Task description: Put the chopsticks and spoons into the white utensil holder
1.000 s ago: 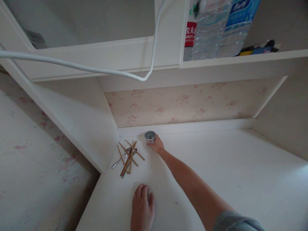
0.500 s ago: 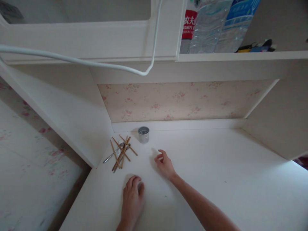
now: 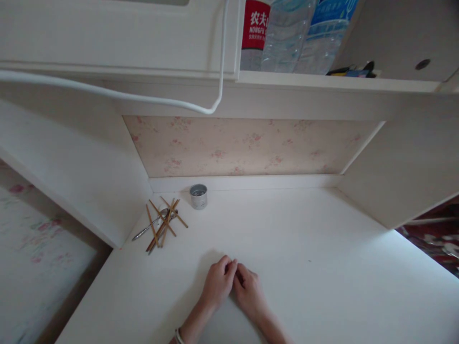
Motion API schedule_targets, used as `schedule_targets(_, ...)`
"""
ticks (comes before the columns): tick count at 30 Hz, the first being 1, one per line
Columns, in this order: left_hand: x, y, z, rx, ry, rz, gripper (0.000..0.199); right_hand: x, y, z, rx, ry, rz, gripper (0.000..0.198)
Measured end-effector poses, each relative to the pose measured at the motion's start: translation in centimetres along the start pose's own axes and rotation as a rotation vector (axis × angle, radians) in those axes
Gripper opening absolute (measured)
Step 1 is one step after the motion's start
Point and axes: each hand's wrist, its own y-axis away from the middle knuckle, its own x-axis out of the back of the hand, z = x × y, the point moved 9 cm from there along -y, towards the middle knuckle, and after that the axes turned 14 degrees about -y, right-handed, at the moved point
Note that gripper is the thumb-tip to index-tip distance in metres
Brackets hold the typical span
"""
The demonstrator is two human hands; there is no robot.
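My left hand (image 3: 218,282) and my right hand (image 3: 249,289) rest together near the front of the white tabletop (image 3: 304,296). Both have curled fingers, and their thumb sides touch; nothing shows in either. Farther off to the left lies a loose pile of wooden chopsticks (image 3: 152,223), crossing each other at various angles. Among them is a metal spoon (image 3: 142,232), its handle pointing toward the lower left, with a second spoon bowl (image 3: 174,214) partly covered. A grey perforated utensil holder (image 3: 198,198) stands upright behind the pile, against the back edge.
Overhead, a white cable (image 3: 143,99) hangs in a loop before the cabinet door (image 3: 118,40). Plastic water bottles (image 3: 287,36) stand on the shelf above. Side panels (image 3: 405,157) bound the desk, and floral wallpaper (image 3: 233,148) covers the back.
My right hand has come back from near the utensil holder and met my left hand, its fingers now curled. My left hand has shifted right. The view has swung slightly right.
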Motion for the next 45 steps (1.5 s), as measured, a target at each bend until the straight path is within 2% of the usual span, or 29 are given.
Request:
schedule_targets(10, 0.17, 0.65, -0.97, 0.004, 0.07, -0.027, 0.041, -0.61, -0.34, -0.06, 0.022, 0.103, -0.049, 0.017)
schedule_targets(45, 0.39, 0.97, -0.65, -0.005, 0.051, 0.018, 0.041, -0.79, -0.17, -0.41, 0.045, 0.15, -0.073, 0.018)
